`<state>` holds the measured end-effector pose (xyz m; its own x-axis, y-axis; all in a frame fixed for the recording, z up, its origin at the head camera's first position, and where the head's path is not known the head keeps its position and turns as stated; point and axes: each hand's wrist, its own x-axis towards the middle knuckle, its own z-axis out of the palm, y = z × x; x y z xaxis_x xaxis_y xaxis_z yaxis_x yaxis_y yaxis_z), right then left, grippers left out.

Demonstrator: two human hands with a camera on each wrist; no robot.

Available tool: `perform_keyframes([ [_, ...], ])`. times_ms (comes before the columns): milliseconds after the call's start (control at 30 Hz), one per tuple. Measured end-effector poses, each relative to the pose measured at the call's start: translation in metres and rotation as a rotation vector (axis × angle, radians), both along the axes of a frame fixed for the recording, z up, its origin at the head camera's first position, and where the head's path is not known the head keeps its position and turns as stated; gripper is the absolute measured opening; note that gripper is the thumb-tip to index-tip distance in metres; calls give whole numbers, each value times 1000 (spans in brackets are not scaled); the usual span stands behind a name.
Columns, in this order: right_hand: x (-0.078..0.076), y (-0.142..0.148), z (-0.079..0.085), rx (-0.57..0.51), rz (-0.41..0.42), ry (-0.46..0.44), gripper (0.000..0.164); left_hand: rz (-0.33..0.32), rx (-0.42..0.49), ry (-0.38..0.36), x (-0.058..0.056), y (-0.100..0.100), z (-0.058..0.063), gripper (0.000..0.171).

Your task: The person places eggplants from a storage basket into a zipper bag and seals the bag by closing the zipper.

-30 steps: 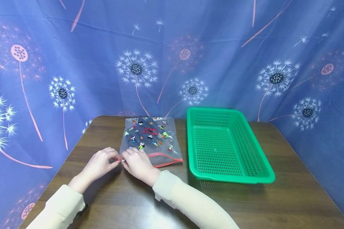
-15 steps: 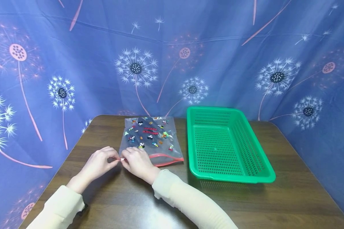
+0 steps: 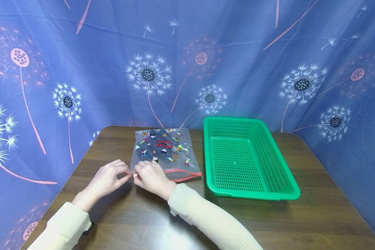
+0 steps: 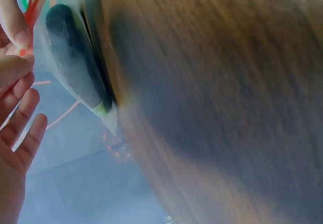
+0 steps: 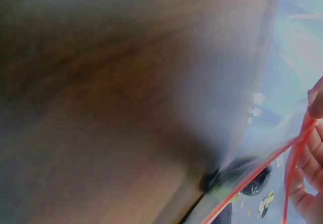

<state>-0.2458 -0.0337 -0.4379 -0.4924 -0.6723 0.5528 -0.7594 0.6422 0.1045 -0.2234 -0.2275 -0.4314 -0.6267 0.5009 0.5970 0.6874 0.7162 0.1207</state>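
Observation:
A clear zip bag (image 3: 162, 152) printed with small cartoon figures and red lettering lies flat on the table. Its red zip strip (image 3: 187, 174) faces the person and gapes at the right part. At the bag's near left corner, my left hand (image 3: 107, 178) pinches the end of the strip between thumb and finger. Right beside it, my right hand (image 3: 151, 178) pinches the strip at a small white slider (image 3: 135, 175). A long dark thing (image 4: 75, 52) with a green tip shows through the plastic in the left wrist view; its kind is unclear.
A green plastic basket (image 3: 208, 156) with slotted walls stands right of the bag. The brown wooden table (image 3: 137, 222) ends at a blue dandelion-patterned curtain (image 3: 175, 69) behind and at the sides.
My right hand and the white slider have shifted very slightly to the right. The bag's right end has slid a little rightward too. My left hand has stayed nearly still.

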Motion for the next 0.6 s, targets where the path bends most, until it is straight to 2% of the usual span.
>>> perform_keyframes([
  [167,-3,8,2,-27,10,-13,10,-3,27,33,-2,-5,1,14],
  [600,-2,32,3,-80,48,-90,10,6,34,57,-4,-9,2,24],
])
